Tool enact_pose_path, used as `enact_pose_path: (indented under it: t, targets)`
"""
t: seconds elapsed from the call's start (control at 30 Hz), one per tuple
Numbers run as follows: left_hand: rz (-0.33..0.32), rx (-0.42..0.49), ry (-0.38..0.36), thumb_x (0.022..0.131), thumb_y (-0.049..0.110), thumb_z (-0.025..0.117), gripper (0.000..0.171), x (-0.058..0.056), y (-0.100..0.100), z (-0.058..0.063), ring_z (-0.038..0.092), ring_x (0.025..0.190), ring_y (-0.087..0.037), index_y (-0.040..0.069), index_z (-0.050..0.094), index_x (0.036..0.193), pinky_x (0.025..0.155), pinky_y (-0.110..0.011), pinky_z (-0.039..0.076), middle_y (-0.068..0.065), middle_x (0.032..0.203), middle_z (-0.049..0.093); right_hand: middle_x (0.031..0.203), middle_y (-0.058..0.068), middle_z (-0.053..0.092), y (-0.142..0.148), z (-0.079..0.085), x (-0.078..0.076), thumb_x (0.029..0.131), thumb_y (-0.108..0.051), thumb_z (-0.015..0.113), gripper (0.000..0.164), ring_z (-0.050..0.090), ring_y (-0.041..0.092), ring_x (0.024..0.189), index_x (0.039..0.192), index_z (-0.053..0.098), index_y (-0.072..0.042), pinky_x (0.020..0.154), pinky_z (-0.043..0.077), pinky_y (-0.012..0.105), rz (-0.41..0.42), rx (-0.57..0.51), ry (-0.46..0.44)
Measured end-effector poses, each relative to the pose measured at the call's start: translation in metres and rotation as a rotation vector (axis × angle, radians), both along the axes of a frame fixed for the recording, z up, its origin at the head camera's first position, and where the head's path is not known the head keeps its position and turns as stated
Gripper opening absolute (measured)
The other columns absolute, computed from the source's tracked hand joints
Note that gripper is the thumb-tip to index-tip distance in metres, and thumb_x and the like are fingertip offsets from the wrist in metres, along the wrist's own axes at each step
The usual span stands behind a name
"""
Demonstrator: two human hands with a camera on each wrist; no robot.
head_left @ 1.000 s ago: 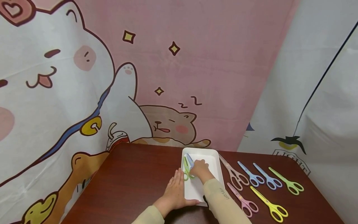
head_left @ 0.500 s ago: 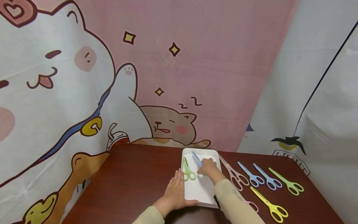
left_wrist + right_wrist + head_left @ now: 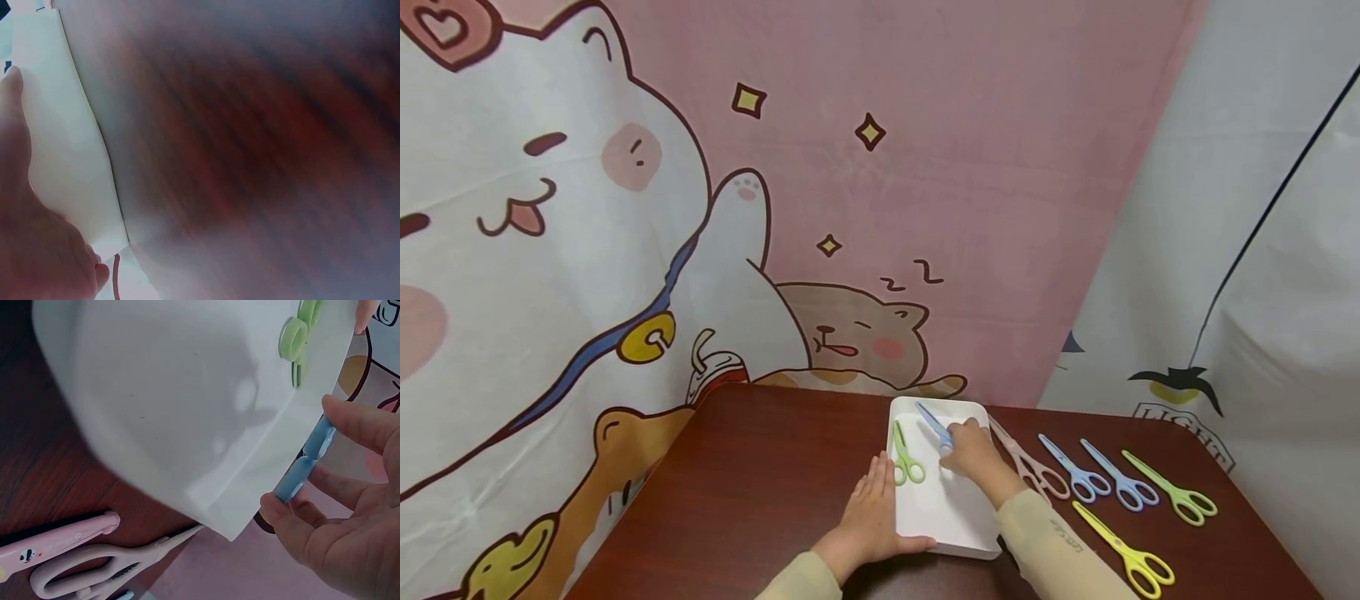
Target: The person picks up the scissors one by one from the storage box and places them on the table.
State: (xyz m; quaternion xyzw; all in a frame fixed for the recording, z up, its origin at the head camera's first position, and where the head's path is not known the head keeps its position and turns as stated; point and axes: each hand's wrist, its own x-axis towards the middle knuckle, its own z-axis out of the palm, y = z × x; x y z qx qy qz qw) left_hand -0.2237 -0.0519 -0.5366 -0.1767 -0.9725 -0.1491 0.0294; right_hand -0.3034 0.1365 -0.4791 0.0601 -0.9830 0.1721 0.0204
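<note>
A white tray (image 3: 936, 521) stands on the table and holds small green scissors (image 3: 907, 461) by its left wall. My left hand (image 3: 867, 521) presses straight fingers along the tray's left side, its thumb stretched along the front edge; in the left wrist view this hand (image 3: 37, 244) covers part of the tray's wall (image 3: 72, 144). Over the tray, my right hand (image 3: 976, 454) grips blue scissors (image 3: 931, 421) by the handles, blades pointing to the far left. From the right wrist, the thumb and fingers pinch the blue handles (image 3: 297, 478); the green scissors (image 3: 292, 339) lie apart from them.
Right of the tray lie pale pink scissors (image 3: 1026, 458), two blue scissors (image 3: 1078, 479) (image 3: 1123, 482), green scissors (image 3: 1172, 487) and yellow scissors (image 3: 1123, 550). Pink scissors (image 3: 56, 544) show in the right wrist view. A cartoon-printed cloth (image 3: 985, 167) hangs behind the table (image 3: 790, 467).
My right hand has moved right across the tray with the blue scissors, away from the green scissors. Its sleeve now covers the pink scissors in the head view. My left hand stays put.
</note>
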Motion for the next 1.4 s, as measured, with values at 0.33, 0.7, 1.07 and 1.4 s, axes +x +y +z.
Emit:
enact_pose_path:
  t: [0.33,0.7,1.07,1.4]
  targets:
    - [-0.011,-0.017,0.011,0.06,0.088,0.054,0.133,0.004,0.001,0.009,0.02,0.143,-0.034,-0.006,0.019,0.147,0.111,-0.044,0.03,-0.025,0.154,0.017,0.101,0.02,0.055,0.009,0.001,0.012,0.068,-0.021,0.083,0.053,0.051,0.033,0.086,0.112,0.063,0.002,0.079,0.046,0.047,0.04,-0.018,0.06]
    - [-0.007,-0.014,0.006,0.058,0.09,0.05,0.135,0.002,-0.001,0.007,0.019,0.144,-0.034,-0.006,0.018,0.148,0.112,-0.045,0.029,-0.026,0.155,0.016,0.105,0.02,0.055,0.017,0.004,0.024,0.068,-0.02,0.083,0.054,0.052,0.03,0.086,0.113,0.063,0.0,0.076,0.047,0.046,0.067,-0.036,0.117]
    - [-0.016,0.007,0.044,0.057,0.092,0.049,0.137,0.0,-0.001,0.0,0.022,0.143,-0.036,-0.007,0.02,0.147,0.11,-0.047,0.03,-0.027,0.154,0.018,0.116,0.024,0.055,0.038,0.008,0.032,0.069,-0.021,0.083,0.058,0.052,0.035,0.099,0.119,0.062,0.0,0.082,0.047,0.049,0.026,-0.055,0.077]
    - [-0.013,-0.013,0.031,0.058,0.09,0.052,0.135,0.002,0.0,0.004,0.021,0.143,-0.035,-0.006,0.02,0.147,0.111,-0.046,0.03,-0.026,0.154,0.018,0.117,0.024,0.054,0.054,0.007,0.043,0.069,-0.02,0.083,0.059,0.051,0.039,0.1,0.12,0.06,0.003,0.081,0.047,0.051,0.055,-0.058,0.114]
